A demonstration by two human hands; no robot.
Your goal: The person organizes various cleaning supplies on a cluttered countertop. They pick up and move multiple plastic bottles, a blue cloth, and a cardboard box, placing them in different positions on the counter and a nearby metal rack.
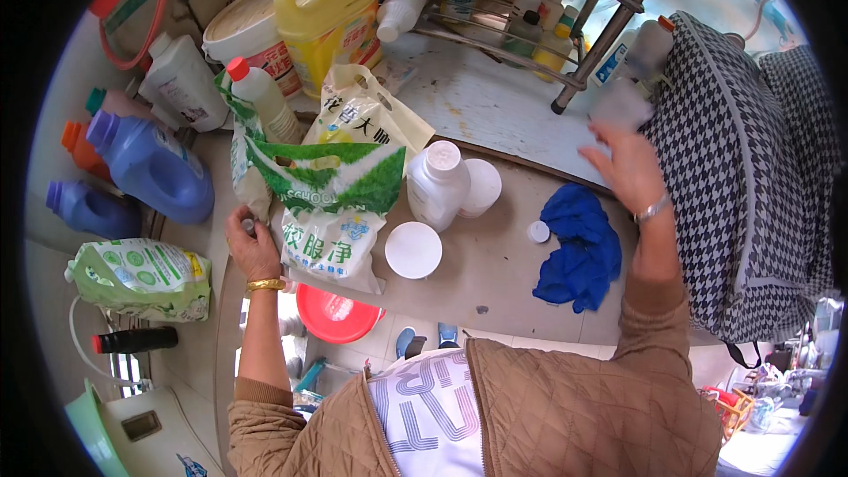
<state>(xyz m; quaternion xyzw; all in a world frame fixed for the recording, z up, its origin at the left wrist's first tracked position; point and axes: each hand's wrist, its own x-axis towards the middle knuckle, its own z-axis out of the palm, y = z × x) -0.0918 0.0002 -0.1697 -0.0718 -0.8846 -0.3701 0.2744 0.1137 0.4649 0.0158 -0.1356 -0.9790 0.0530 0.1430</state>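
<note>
At the table's left side, my left hand (254,245) has its thumb and fingers around a small grey cap-like object (248,225). Right beside it stands a green-and-white plastic detergent bag (331,212) bearing writing. My right hand (626,162) is stretched out at the right, its thumb and forefinger apart. Just beyond its fingers is a blurred, whitish translucent container (621,106); whether they touch is unclear. Between the hands stand an uncapped white plastic bottle (434,192), a white tub (482,189) behind it and a round white lid or tub (413,250).
A crumpled blue cloth (580,248) lies beside a small white cap (538,232). A metal rack (576,79) holds bottles at the back. Purple detergent jugs (152,165) line the left; a yellow jug (324,20) stands behind. A houndstooth-covered object (722,179) borders the right.
</note>
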